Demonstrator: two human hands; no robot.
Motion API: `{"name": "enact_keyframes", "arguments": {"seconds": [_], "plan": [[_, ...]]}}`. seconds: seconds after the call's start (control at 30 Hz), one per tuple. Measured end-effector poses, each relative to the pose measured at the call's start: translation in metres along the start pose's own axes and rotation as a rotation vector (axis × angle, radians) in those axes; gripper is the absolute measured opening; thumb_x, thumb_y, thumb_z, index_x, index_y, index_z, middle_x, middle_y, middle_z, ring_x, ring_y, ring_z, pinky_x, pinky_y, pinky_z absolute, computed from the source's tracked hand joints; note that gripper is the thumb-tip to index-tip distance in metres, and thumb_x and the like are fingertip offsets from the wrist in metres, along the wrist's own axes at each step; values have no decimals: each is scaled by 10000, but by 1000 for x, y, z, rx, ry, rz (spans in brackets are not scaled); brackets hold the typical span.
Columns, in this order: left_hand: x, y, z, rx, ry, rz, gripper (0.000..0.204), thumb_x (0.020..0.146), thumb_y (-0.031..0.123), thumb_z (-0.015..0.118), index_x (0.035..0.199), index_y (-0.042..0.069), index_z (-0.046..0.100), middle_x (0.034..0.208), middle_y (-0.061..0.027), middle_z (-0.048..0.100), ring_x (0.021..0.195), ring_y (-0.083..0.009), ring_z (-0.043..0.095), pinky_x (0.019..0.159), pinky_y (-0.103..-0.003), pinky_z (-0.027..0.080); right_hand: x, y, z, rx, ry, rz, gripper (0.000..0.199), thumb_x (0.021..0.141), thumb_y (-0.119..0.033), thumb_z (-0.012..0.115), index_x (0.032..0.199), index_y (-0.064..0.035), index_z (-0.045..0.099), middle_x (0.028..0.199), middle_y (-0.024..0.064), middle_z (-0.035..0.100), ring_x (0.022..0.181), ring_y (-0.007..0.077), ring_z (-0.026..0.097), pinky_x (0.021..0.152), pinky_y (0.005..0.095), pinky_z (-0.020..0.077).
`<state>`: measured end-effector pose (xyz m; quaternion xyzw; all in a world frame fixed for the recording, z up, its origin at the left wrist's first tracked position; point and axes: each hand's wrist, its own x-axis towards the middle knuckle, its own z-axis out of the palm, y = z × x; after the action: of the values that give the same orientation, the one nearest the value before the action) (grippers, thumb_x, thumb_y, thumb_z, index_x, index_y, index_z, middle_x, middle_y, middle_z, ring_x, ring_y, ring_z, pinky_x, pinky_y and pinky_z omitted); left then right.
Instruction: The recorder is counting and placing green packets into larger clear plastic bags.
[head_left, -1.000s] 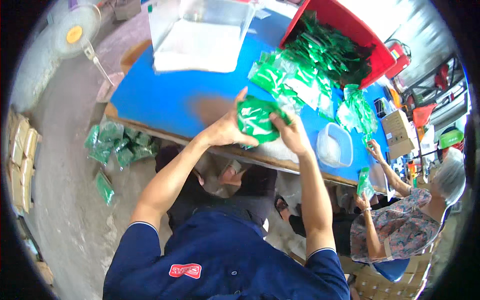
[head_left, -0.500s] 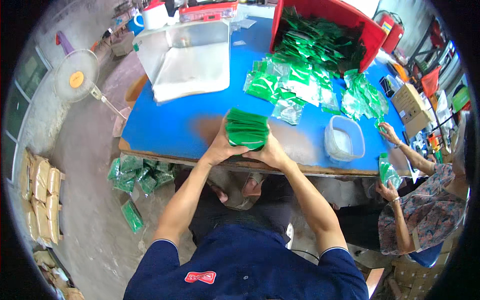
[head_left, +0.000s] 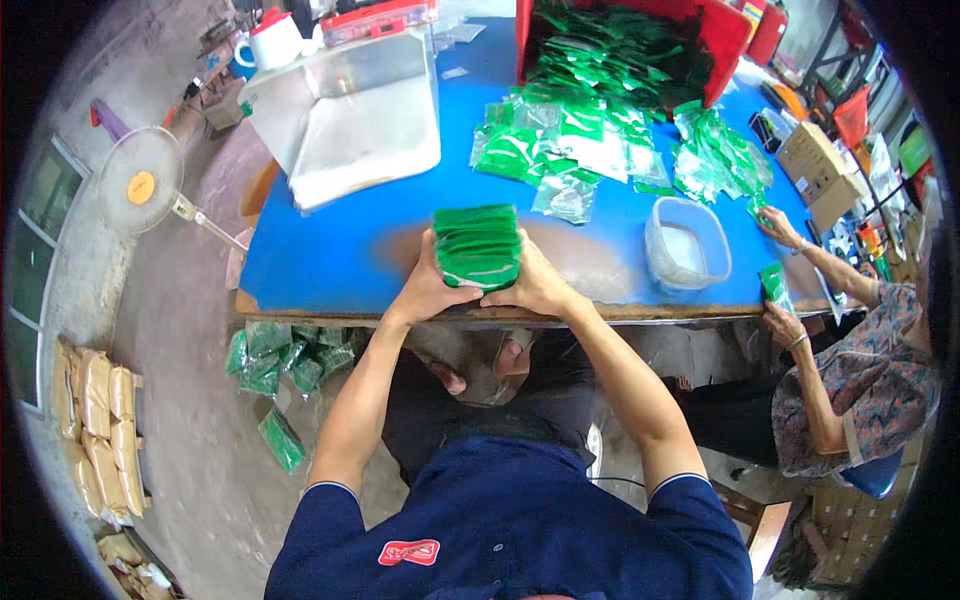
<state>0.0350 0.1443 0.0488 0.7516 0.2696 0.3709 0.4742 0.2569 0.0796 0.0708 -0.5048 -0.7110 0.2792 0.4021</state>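
A thick stack of green plastic packets (head_left: 477, 245) stands on edge between my hands, over the near edge of the blue table (head_left: 350, 245). My left hand (head_left: 433, 285) is closed against its left side, and my right hand (head_left: 532, 280) presses its right side. Both thumbs meet low at the front of the stack. Beyond it lie loose green and clear packets (head_left: 560, 140), spilling from a tipped red bin (head_left: 735, 60) full of more of them.
An open clear plastic box (head_left: 687, 245) sits right of my hands. Clear plastic sheets (head_left: 365, 140) lie at the back left. On the right, a co-worker's hands (head_left: 785, 325) handle green packets. Filled green bags (head_left: 290, 355) rest on the floor, left, near a fan (head_left: 140, 185).
The stack has turned more upright and squared, still between both my hands. The co-worker's lower hand has tilted its green packet. The whole view has shifted slightly.
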Motion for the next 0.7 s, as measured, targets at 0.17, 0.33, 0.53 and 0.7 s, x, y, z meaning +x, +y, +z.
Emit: {"name": "enact_keyframes", "arguments": {"seconds": [0.17,0.33,0.53,0.7], "plan": [[10,17,7,-53,-12,14,1061,660,110,923,1479,53,250,1372,-92,468,1289,-203,460,1094,-371,399,1,3,-3,-109,-14,-40,1081,551,-238,939,1414,11,338,1324,231,493,1313,412,444,1129,439,362],[6,20,-2,-35,-74,-31,814,692,57,895,1370,26,445,1264,-73,622,1158,-179,591,1028,-358,467,1,-4,4,-65,-39,-9,1079,553,-221,932,1415,16,328,1313,239,500,1317,405,443,1101,470,372],[-13,49,-1,-64,44,29,779,719,27,869,1369,22,439,1242,-79,619,1171,-191,580,1006,-361,480,-26,1,-29,424,-34,447,937,797,-404,808,1458,38,311,1266,258,607,1098,364,638,915,451,544],[-18,118,6,749,-7,606,657,761,33,748,1349,83,457,1314,-127,565,1242,-316,545,1116,-530,361,-19,-66,-42,1451,-319,776,925,868,-831,399,1263,-16,586,1066,132,715,920,232,702,807,421,591]]}}
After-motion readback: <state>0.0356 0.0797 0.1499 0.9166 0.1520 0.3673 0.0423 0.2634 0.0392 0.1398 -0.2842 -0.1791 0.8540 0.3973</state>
